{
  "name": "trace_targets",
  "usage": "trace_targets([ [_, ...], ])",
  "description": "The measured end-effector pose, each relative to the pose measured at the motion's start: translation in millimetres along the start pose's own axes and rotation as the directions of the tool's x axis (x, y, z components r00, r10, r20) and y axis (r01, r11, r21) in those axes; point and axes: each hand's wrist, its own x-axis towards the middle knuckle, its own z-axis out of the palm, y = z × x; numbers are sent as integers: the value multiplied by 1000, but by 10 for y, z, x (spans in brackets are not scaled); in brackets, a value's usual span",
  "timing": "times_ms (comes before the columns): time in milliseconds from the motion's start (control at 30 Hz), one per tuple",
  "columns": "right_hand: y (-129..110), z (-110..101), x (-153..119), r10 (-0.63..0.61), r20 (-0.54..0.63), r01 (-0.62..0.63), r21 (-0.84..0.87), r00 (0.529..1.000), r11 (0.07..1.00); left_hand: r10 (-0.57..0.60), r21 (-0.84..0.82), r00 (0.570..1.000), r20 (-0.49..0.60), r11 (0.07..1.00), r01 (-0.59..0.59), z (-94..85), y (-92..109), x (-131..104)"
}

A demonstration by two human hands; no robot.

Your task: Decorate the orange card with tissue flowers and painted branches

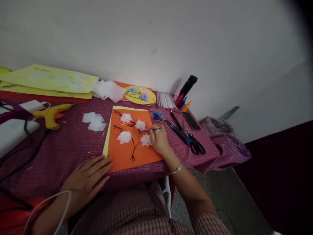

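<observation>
My right hand grips a thin blue paintbrush, its tip on or just above an orange sheet. On that sheet are several white paper flowers with dark painted stems and leaves. A yellow sheet shows from beneath its left edge. Fingers stretched flat, my left hand rests at the lower left corner of the orange sheet. Beside the right hand lies a palette with blue paint.
Scissors, a blue-handled tool, a black pen and a phone lie to the right. White paper pieces, a yellow glue gun and black cables are leftward. Glue sticks and paint bottles stand near the wall.
</observation>
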Motion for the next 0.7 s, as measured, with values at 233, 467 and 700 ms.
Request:
trace_targets([
  [233, -89, -99, 72, -43, 52, 46, -56, 998, 997, 93, 51, 996, 9, 994, -94, -14, -61, 19],
  [467, -174, -212, 158, -4, 139, 14, -65, 990, 998, -36, -54, 999, -23, 998, 35, 30, 33, -4],
  [700, -167, -225, 238, 38, 153, -23, -99, 987, 995, -59, -72, 998, -26, 996, 57, 43, 57, -12],
])
